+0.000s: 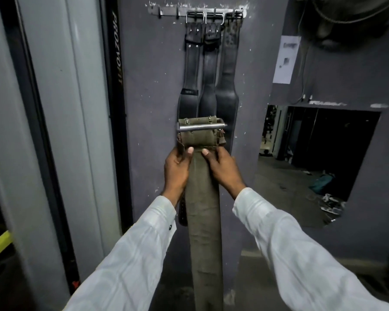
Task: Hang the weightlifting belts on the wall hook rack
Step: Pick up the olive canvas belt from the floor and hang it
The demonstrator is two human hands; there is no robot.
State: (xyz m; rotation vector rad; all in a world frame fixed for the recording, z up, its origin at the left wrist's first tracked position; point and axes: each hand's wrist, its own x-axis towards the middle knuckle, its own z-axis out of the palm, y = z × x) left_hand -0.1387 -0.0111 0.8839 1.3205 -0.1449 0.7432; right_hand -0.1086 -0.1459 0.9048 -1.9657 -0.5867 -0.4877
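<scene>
You can read one thing only: white letters down the black upright on your left, seemingly "PROZVOFIT" — the paper notice is too blurred.

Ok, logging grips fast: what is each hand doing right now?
Left hand: gripping the olive canvas weightlifting belt just below its steel buckle.
Right hand: gripping the same belt on its other edge.

One wide-angle head camera faced forward and slightly down, close to a grey wall; the left hand and right hand sat mid-frame.
</scene>
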